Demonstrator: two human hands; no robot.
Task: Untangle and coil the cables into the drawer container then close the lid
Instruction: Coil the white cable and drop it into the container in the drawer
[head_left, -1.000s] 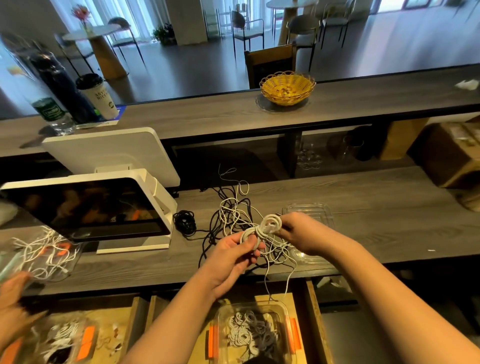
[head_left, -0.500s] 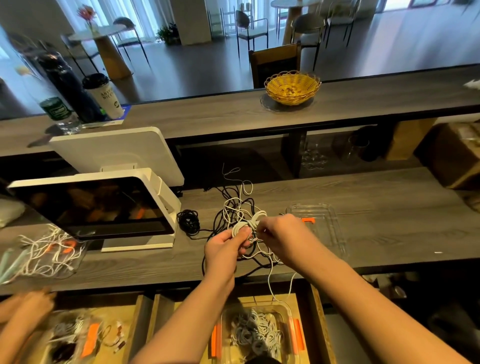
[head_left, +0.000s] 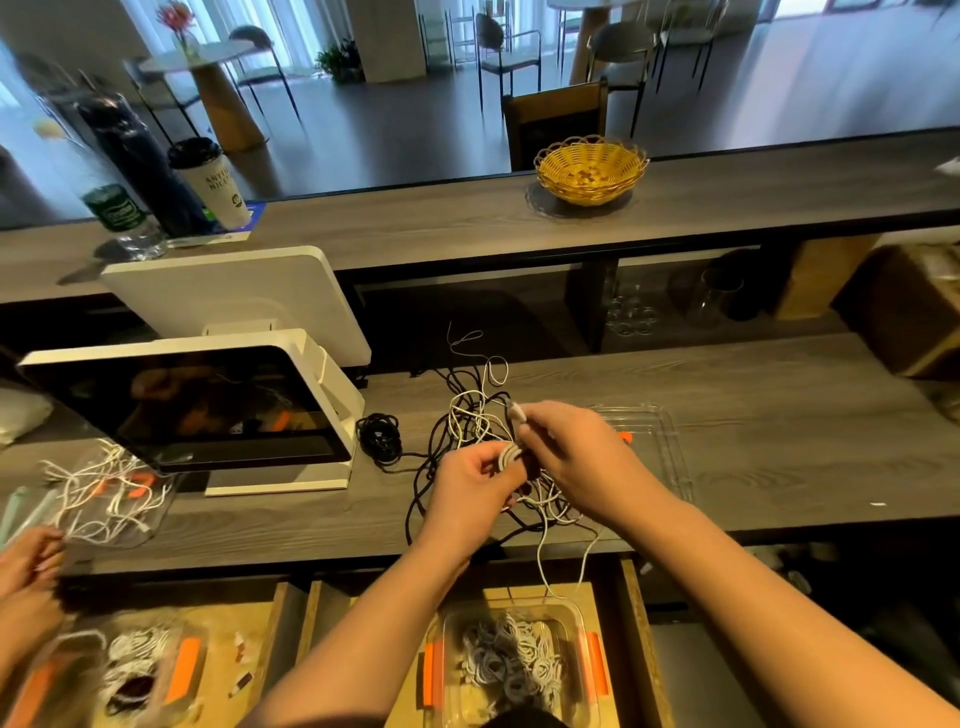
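1. Looking down from the head view, you have both hands raised over the tangle of black and white cables (head_left: 483, 415) lying on the worktop (head_left: 779, 415) at the centre of the frame.
2. Your left hand (head_left: 470, 488) has its grip curled round a small white coil (head_left: 509, 456), pinched between thumb and fingers just above the tangle.
3. Your right hand (head_left: 571, 452) touches the left at the coil; its grip pinches the white cable end (head_left: 517, 413), which sticks up above the knuckles.
4. Loose white strands hang from the tangle over the worktop's near edge toward the open drawer (head_left: 631, 623) at the bottom centre.
5. Inside that drawer sits the clear container (head_left: 582, 613) with orange clasps, already holding coiled white and grey cables.
6. Its clear lid (head_left: 670, 447) lies flat on the worktop just right of your right hand, partly hidden by it.
7. A small black coiled cable (head_left: 379, 436) rests on the worktop left of the tangle, beside the white screen terminal (head_left: 208, 405).
8. At the lower left edge, another person's hands (head_left: 26, 566) are near a second clear container of white cables (head_left: 104, 493).
9. On the upper counter, a yellow woven basket (head_left: 589, 171) stands right of centre, and a paper cup (head_left: 213, 182) and bottles stand at upper left.
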